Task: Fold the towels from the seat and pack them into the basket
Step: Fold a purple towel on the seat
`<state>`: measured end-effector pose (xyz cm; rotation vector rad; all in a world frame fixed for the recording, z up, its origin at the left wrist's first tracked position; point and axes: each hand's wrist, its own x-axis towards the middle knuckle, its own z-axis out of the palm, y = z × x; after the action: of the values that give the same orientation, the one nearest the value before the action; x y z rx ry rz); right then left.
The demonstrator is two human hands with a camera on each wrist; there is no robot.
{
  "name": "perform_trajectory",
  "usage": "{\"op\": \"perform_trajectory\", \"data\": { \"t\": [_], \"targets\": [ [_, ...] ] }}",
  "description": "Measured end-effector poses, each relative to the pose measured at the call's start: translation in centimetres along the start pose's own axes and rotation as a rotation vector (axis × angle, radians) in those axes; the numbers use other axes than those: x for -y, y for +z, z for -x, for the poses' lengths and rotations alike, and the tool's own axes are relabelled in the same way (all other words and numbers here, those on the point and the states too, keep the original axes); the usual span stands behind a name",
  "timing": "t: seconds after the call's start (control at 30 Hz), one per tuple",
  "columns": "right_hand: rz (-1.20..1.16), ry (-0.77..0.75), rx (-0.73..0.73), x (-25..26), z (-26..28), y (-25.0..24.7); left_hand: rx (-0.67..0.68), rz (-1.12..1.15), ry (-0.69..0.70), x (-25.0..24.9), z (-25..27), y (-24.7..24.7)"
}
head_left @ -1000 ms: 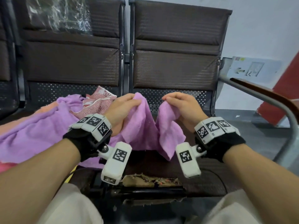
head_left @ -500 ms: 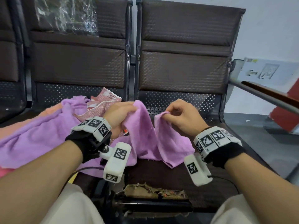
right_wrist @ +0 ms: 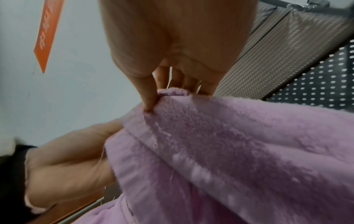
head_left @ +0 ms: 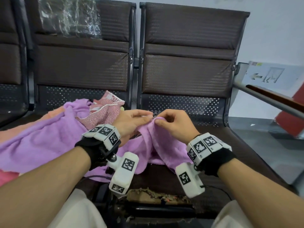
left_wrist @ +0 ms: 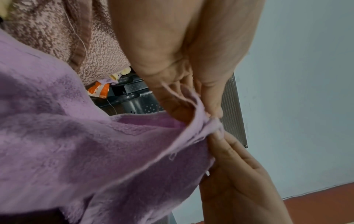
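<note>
A purple towel [head_left: 158, 145] hangs over the front of the right-hand seat [head_left: 256, 155], gathered up to a peak between my hands. My left hand [head_left: 148, 118] pinches its top edge from the left, and my right hand [head_left: 157, 120] pinches the same edge from the right, fingertips almost touching. In the left wrist view the left hand [left_wrist: 210, 112] nips the towel [left_wrist: 95, 151] hem. In the right wrist view the thumb of my right hand [right_wrist: 153, 103] presses the towel [right_wrist: 229, 151] edge against the fingers behind. No basket is in view.
More towels lie heaped on the left seat: a large purple one [head_left: 41, 140], a pink speckled one [head_left: 105, 112], a peach one [head_left: 54, 111]. Dark seat backs [head_left: 185, 71] stand behind. A metal armrest [head_left: 271, 99] runs at the right. The seat's front edge [head_left: 156, 195] is torn.
My hands, held apart with a towel corner each, have come together. The two corners now meet at one peak, and the towel hangs doubled below it.
</note>
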<state>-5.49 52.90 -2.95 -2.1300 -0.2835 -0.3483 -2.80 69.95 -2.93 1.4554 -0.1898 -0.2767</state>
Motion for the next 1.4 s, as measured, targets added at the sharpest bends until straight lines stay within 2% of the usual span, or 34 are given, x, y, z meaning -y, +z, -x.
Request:
{"op": "perform_trajectory", "data": {
  "t": [0.17, 0.3, 0.4, 0.5, 0.67, 0.73, 0.83, 1.0, 1.13, 1.2, 1.33, 1.4],
  "targets": [
    [0.019, 0.095, -0.086, -0.2, -0.1, 0.4, 0.048, 0.035, -0.032, -0.4, 0.5, -0.1],
    [-0.018, 0.121, -0.078, -0.1, -0.1, 0.4, 0.057, -0.176, 0.102, -0.3, 1.2, -0.1],
    [-0.041, 0.135, -0.061, 0.1, 0.0, 0.5, 0.014, -0.349, 0.231, 0.0, 1.5, -0.1],
    [-0.057, 0.131, -0.033, 0.3, 0.1, 0.5, -0.006, -0.432, 0.296, 0.0, 1.5, 0.0],
    [-0.044, 0.119, 0.101, 0.1, 0.6, -0.6, 0.095, -0.566, 0.335, -0.4, 1.5, -0.6],
    [0.085, 0.081, 0.207, -0.3, 1.0, -1.5, 0.113, -0.64, 0.365, -0.5, 1.8, -0.7],
    [0.364, 0.004, 0.333, -0.9, 1.6, -2.5, 0.064, -0.717, 0.453, -0.9, 2.2, -1.0],
    [0.476, -0.023, 0.406, -1.7, 1.8, -3.3, -0.11, -0.631, 0.457, -1.3, 2.5, -1.6],
    [0.719, 0.066, 0.612, -2.8, 2.4, -3.5, -0.283, -0.509, 0.375, -1.6, 2.6, -2.4],
    [0.829, 0.126, 0.664, -3.3, 2.7, -3.9, -0.327, -0.484, 0.355, -2.0, 2.9, -3.0],
    [1.015, 0.208, 0.733, -3.9, 3.6, -4.4, -0.333, -0.509, 0.338, -2.4, 4.1, -4.4],
    [0.997, 0.258, 0.697, -3.9, 4.0, -4.6, -0.268, -0.684, 0.338, -2.5, 4.6, -4.7]
  ]
}}
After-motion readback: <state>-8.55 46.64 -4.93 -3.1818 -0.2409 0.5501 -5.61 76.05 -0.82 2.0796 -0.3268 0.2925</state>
